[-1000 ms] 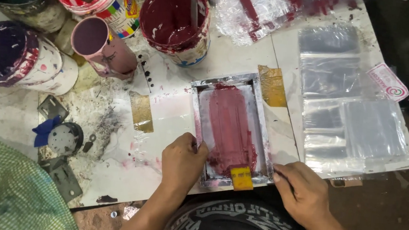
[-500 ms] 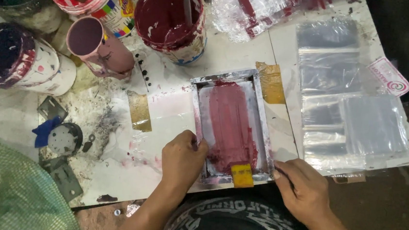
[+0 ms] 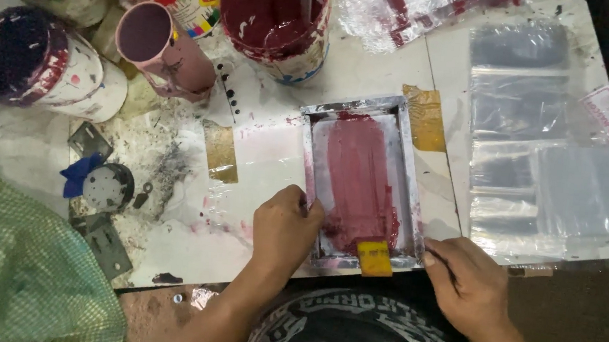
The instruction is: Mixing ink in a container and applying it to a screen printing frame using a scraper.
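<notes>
A small metal-framed printing screen (image 3: 406,164) lies flat on the white worktable (image 3: 370,75), its mesh smeared with dark pink ink. A yellow squeegee (image 3: 374,258) rests at its near end. My left hand (image 3: 284,229) grips the frame's left edge near the front corner. My right hand (image 3: 468,281) pinches the frame's near right corner, fingers curled. Clear plastic lies under the frame and spreads left.
Open ink pots stand along the back: a dark red tub (image 3: 277,13), a pink cup (image 3: 166,48), a dark purple can (image 3: 38,63). Clear plastic bags (image 3: 545,154) lie spread at right. Brown tape strips (image 3: 220,151) hold the plastic. Green checked cloth (image 3: 14,271) at lower left.
Both hands stay at the screen's near corners. The view has shifted slightly; the frame and squeegee look unmoved.
</notes>
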